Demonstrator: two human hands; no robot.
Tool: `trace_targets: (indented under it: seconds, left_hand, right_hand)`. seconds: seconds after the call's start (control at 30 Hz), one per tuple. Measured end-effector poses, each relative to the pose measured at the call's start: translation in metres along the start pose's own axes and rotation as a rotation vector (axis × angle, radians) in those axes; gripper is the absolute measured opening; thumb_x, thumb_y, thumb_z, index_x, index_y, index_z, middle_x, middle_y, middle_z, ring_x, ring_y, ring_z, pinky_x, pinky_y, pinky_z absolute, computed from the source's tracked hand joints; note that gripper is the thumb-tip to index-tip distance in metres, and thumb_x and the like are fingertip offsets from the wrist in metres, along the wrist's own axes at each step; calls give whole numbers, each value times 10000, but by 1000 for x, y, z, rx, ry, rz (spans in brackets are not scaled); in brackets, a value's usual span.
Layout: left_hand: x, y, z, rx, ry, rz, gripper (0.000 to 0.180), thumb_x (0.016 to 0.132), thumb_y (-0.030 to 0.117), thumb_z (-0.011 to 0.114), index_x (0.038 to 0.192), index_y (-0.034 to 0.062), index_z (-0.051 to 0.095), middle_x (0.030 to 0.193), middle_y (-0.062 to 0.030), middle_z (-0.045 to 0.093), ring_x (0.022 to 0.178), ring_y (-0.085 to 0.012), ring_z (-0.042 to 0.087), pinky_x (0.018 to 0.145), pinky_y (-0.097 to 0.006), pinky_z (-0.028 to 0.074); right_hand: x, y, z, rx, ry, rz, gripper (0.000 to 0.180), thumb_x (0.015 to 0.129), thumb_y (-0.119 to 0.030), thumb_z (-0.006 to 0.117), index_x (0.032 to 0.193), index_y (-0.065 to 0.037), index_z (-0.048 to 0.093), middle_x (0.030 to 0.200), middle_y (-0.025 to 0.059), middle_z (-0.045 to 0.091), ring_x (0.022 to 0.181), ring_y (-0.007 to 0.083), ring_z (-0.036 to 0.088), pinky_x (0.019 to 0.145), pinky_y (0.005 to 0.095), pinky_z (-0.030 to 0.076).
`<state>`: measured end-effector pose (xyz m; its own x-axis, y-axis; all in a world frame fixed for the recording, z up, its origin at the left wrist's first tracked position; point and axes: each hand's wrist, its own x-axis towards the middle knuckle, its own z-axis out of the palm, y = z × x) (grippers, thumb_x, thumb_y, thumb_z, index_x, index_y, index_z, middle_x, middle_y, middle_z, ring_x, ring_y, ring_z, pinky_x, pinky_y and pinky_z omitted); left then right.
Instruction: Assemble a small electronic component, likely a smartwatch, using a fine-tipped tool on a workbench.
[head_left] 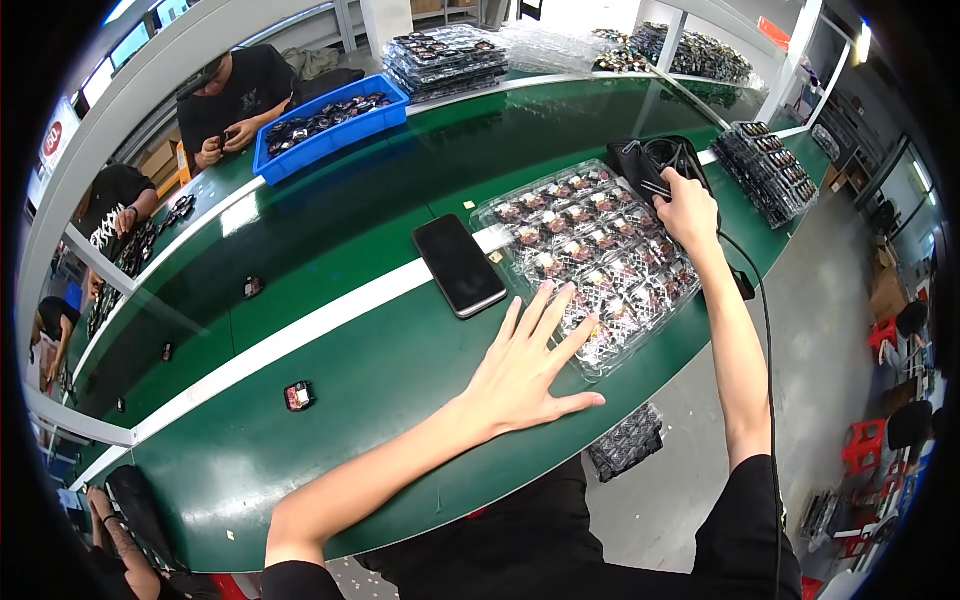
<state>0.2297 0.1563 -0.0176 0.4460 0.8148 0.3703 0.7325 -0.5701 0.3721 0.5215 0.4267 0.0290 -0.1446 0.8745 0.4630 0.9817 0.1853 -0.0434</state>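
My left hand (525, 370) is spread flat, fingers apart, at the near left corner of a clear plastic tray (603, 371). Rows of small dark electronic parts fill the tray's pockets. Beyond the tray's right side, my right hand (688, 212) is closed on what look like metal tweezers (655, 188), their tips pointing left. Just behind that hand lies a black pouch (630, 155) with a coiled dark cable on it. A black smartphone (460, 265) rests screen up on the green table, left of the tray.
One small part (298, 396) lies on the table at left; others, like this one (253, 287), sit on the dark green belt. Across it stand a blue bin (340, 142) of parts and stacked trays (445, 70). Another tray stack (765, 175) is far right. Co-workers sit at left.
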Motion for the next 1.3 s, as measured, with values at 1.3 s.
trace_targets:
  seconds: [1.3]
  left_hand:
    - [-38,-115,-94,85,205,-93,779,944,377,894,1629,146,604,1755,-184,484,1656,-434,411,1376,-628,289]
  right_hand:
    - [-55,-68,-57,439,-43,7,650,952,-491,903,1330,27,791,770,76,706,662,151,613,650,348,491]
